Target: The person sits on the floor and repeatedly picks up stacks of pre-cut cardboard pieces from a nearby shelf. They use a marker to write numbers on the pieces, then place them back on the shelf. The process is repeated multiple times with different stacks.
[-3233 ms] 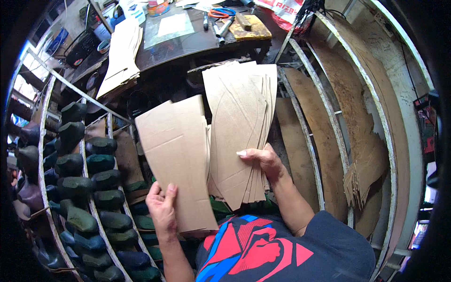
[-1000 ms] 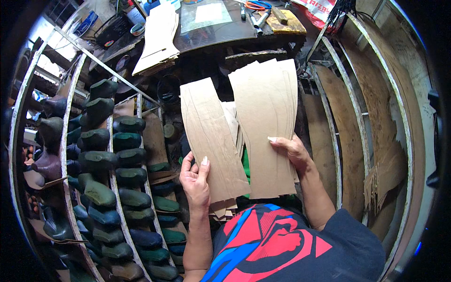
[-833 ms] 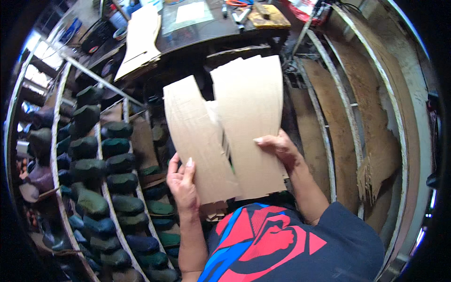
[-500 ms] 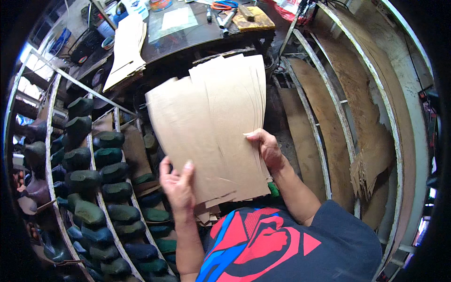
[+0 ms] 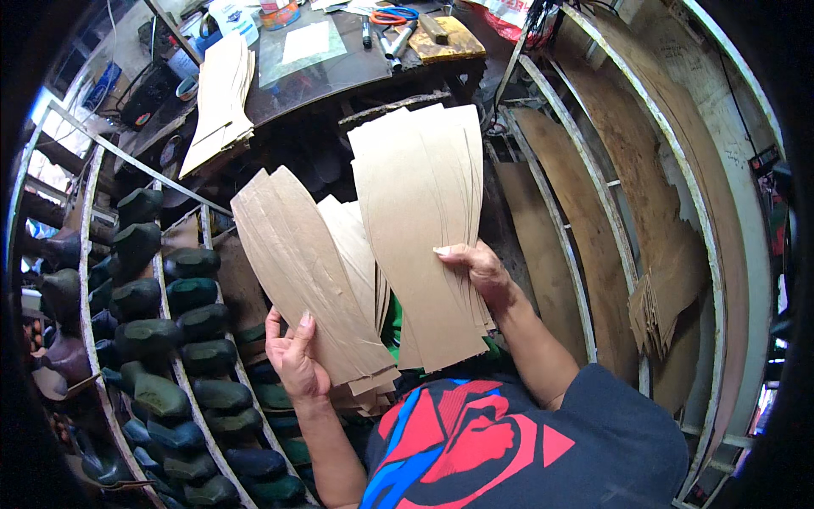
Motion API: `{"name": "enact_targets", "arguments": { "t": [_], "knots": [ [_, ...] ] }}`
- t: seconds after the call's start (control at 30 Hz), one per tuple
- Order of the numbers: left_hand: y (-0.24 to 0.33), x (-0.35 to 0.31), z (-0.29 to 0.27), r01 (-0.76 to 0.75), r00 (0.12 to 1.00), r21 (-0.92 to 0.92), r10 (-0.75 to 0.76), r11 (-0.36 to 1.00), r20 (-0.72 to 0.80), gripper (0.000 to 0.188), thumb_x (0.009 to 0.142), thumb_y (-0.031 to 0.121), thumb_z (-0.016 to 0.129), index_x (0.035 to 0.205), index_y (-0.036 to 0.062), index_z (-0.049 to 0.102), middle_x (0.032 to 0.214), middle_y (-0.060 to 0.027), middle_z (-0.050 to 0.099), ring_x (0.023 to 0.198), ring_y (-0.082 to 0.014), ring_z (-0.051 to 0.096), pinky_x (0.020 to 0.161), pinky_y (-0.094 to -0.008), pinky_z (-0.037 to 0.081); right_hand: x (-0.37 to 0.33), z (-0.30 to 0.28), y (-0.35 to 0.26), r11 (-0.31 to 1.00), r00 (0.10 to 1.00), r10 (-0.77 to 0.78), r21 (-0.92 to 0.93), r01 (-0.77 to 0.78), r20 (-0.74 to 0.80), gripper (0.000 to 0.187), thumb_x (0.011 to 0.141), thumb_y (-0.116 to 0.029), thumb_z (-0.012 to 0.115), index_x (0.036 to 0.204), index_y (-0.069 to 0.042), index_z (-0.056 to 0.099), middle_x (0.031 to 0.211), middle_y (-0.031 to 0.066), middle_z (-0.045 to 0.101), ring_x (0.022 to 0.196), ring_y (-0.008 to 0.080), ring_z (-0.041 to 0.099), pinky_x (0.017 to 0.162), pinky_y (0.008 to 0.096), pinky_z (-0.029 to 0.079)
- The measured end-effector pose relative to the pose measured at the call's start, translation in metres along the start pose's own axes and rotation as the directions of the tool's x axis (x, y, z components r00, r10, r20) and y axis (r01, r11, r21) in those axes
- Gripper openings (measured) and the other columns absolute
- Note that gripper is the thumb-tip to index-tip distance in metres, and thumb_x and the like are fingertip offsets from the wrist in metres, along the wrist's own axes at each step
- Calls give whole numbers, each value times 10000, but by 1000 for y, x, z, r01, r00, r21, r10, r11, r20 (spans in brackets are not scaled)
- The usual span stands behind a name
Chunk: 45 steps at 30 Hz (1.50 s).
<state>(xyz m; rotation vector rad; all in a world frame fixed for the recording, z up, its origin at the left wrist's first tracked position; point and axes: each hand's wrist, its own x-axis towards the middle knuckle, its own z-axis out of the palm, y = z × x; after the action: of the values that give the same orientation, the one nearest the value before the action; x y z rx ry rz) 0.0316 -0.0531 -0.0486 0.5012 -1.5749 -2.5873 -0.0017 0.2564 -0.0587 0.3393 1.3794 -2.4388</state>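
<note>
Workshop: dark workbench point(image 5: 339, 72) at 12 o'clock, racks of green shoe lasts point(image 5: 161, 339) at 8 o'clock.
Left stack of cardboard patterns point(image 5: 305, 271): centre, pinched by left hand point(image 5: 295, 356).
Right stack of cardboard patterns point(image 5: 424, 229): gripped by right hand point(image 5: 475, 270).
Hands: apart.
Leaning boards point(image 5: 610, 212): 3 o'clock.

white packet point(image 5: 231, 15) and red bag point(image 5: 509, 10) on far workbench point(image 5: 339, 72).

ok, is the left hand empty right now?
No: the left hand grips its own fan of tan cardboard pattern sheets, apart from the taller stack of tan cardboard sheets in the right hand.
</note>
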Motion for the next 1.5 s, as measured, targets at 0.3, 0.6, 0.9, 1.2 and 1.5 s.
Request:
{"name": "enact_targets", "arguments": {
  "t": [0.3, 0.6, 0.9, 1.2, 1.5],
  "knots": [
    [-1, -5, 22, 27, 999, 18, -28, 999, 30, 605, 908, -12, 725, 1438, -29, 434, 1249, -213, 704, 1124, -247, 692, 1047, -385, 520, -5, 26, -5, 995, 998, -61, -81, 60, -10, 468, 914, -187, 760, 1297, 53, 638, 1153, 138, 729, 1007, 216, 729, 934, 364, 592],
    [-12, -3, 31, 41, 989, 85, -52, 996, 136, 621, 925, -66, 678, 1474, 3, 397, 1304, -196, 672, 1162, -222, 665, 1041, -374, 515, 7, 28, 19, 965, 986, 148, 207, -161, 77, 506, 949, -227, 687, 1359, 61, 615, 1278, 165, 703, 1099, 218, 707, 997, 369, 561],
    [1, 3, 8, 21, 998, -9, -20, 1000, 64, 626, 919, -32, 698, 1482, -12, 424, 1241, -188, 706, 1107, -219, 688, 1007, -354, 531, -3, 32, 4, 985, 997, -71, -162, 65, -31, 504, 891, -148, 757, 1329, 54, 610, 1202, 139, 719, 1061, 211, 711, 955, 356, 578],
    [-7, -2, 20, 63, 990, 17, -65, 998, 121, 600, 975, -49, 662, 1506, -43, 382, 1242, -215, 722, 1112, -204, 698, 997, -346, 550, -3, 34, 4, 991, 1000, -17, -135, 16, -2, 605, 831, -201, 811, 1332, 64, 602, 1188, 157, 709, 1043, 213, 705, 936, 357, 576],
    [-14, -3, 31, -77, 993, 182, 61, 980, 97, 595, 999, -17, 656, 1514, -49, 360, 1256, -235, 707, 1106, -200, 698, 965, -314, 560, -1, 50, 17, 982, 993, -20, -185, 41, 112, 706, 782, -181, 895, 1374, 42, 582, 1243, 134, 696, 1133, 210, 670, 1009, 361, 528]
  ]
}}
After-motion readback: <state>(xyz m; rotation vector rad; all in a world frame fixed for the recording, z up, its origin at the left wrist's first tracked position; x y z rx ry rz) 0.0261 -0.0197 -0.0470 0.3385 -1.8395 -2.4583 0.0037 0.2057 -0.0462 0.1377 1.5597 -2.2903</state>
